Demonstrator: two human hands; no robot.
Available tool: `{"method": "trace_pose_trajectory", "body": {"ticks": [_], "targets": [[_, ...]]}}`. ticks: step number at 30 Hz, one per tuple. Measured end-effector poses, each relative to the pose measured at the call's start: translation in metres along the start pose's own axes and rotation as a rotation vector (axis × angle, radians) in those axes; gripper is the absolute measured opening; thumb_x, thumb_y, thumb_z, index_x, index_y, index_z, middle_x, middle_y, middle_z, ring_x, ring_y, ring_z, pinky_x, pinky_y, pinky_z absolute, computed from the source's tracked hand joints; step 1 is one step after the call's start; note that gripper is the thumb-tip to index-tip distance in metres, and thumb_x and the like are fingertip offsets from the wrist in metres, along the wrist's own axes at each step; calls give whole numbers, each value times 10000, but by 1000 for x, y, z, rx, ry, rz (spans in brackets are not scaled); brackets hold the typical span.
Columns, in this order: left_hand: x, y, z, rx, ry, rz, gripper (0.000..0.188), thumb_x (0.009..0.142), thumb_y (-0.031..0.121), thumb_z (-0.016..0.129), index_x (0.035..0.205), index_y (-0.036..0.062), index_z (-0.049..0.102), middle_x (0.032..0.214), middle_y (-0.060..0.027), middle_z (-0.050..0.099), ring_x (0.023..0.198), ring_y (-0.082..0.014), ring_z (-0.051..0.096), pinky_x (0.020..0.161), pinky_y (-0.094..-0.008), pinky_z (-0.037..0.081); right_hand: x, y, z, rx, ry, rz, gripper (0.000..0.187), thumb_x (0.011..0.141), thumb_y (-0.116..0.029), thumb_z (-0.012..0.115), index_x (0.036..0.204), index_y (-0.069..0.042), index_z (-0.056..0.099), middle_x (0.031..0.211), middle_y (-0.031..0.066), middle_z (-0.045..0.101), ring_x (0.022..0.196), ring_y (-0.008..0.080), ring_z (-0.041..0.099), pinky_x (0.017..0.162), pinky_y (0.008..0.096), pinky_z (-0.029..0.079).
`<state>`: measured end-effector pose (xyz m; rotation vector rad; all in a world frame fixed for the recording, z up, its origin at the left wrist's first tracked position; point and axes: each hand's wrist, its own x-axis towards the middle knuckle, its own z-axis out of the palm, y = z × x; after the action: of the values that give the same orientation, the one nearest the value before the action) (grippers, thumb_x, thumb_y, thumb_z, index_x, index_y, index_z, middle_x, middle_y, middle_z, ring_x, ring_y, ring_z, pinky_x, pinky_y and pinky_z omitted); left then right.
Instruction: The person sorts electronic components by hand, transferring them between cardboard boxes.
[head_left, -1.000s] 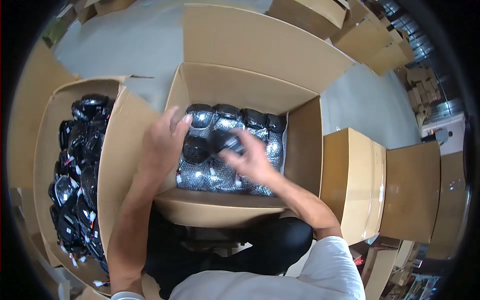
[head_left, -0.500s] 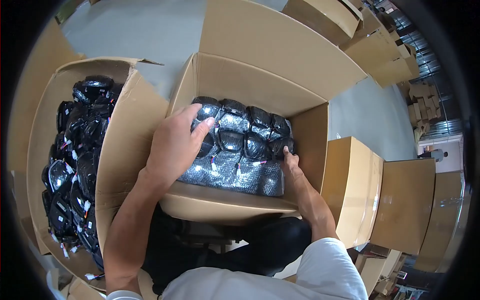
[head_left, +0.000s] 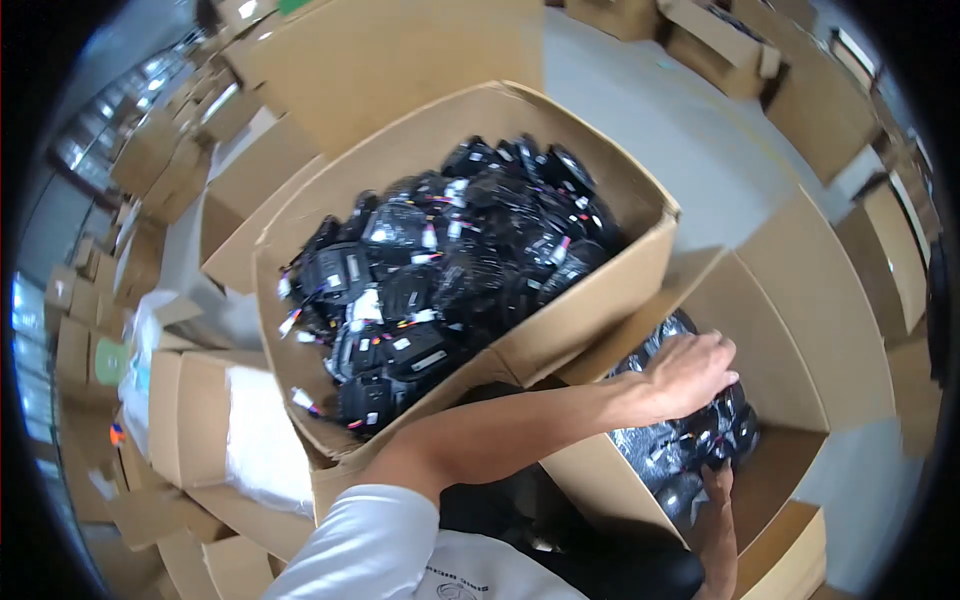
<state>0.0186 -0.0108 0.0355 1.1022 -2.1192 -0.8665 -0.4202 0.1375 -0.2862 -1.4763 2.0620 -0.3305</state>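
Two hands (head_left: pixel 690 370) (head_left: pixel 716 482) on bagged parts (head_left: pixel 680 450) – fingers flat, open – cartons (head_left: pixel 400 60) crowd grey floor (head_left: pixel 640 100)

Tan cardboard boxes (head_left: pixel 600 300) hold glossy black bagged parts (head_left: pixel 450 280) with white tags; sleeve (head_left: pixel 370 545) white

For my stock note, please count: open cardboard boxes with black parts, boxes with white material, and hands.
Open cardboard boxes of black bagged parts: 2 (large box, right box)
Box with white material: 1
Hands: 2 (left hand, right hand)
Total: 5
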Motion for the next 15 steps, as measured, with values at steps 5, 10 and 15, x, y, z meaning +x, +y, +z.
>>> {"method": "trace_pose_trajectory", "body": {"ticks": [5,10,15], "targets": [[-39,-7,-65,-105,131,129,228,937,192,598,946,-35,619,943,-226,647,892,-431,643,789,-514,505,2,33,-4,134,300,-316,366,808,-206,733,1049,47,625,846,114,670,772,237,634,678,408,502],[-164,-102,-216,482,393,-143,346,857,246,698,1111,12,681,1058,-203,687,975,-376,662,858,-453,529,-36,-84,-22,271,-267,-132,234,897,-185,700,991,18,630,758,52,634,674,131,545,595,333,446],[-328,-167,-311,1101,-259,-873,780,656,360,887,1258,9,535,1246,-186,559,1203,-366,518,1009,-510,404,-67,-123,-56,73,-252,-179,301,912,-271,680,857,24,651,747,60,633,708,123,533,623,348,428]]}}
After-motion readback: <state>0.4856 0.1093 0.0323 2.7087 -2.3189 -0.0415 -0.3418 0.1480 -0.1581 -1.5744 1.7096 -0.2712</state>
